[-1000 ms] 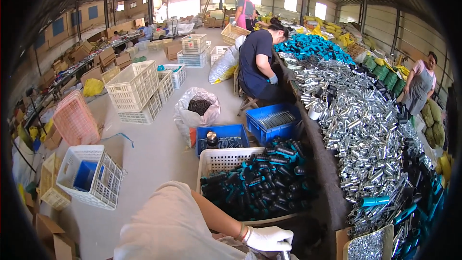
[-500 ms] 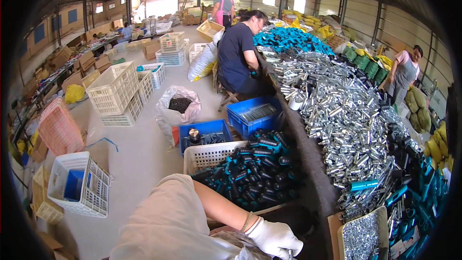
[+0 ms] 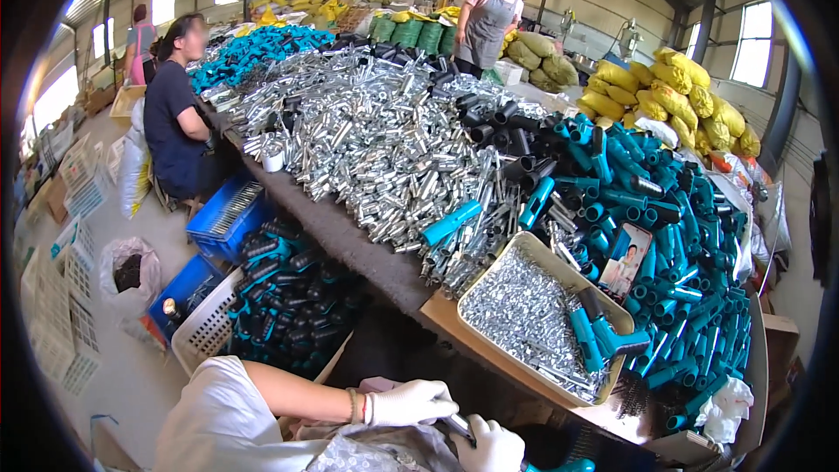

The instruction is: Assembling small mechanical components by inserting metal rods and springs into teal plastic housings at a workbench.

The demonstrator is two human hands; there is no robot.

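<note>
Hundreds of bright metal tubes (image 3: 367,135) are heaped along the long worktop (image 3: 350,245), and by my reckoning that heap is what is left to do: it dwarfs everything else here. Beyond the heap, toward the far right of the worktop, lies a big spread of teal handle sleeves (image 3: 673,236), with a few black ones mixed in near the middle. Below the worktop's near edge, on the floor, a white basket (image 3: 205,332) is well filled with dark and teal finished-looking handles (image 3: 288,297), which I take as the done share; it is a fair pile, but far smaller than the metal heap above it. A blue crate (image 3: 223,214) sits just beyond the basket, beside a seated person (image 3: 175,114). On the worktop's near corner a shallow cardboard tray (image 3: 476,297) holds small silvery parts and a couple of teal grips (image 3: 599,336).

Both hands wear white gloves and are closed together below the worktop's near edge. The left hand (image 3: 411,402) and the right hand (image 3: 494,446) grip one slim metal piece (image 3: 459,426) between them. Its long axis runs slantwise, upper left to lower right, and a teal end (image 3: 559,466) peeks out past the right hand. Which end is the working end I cannot tell.
</note>
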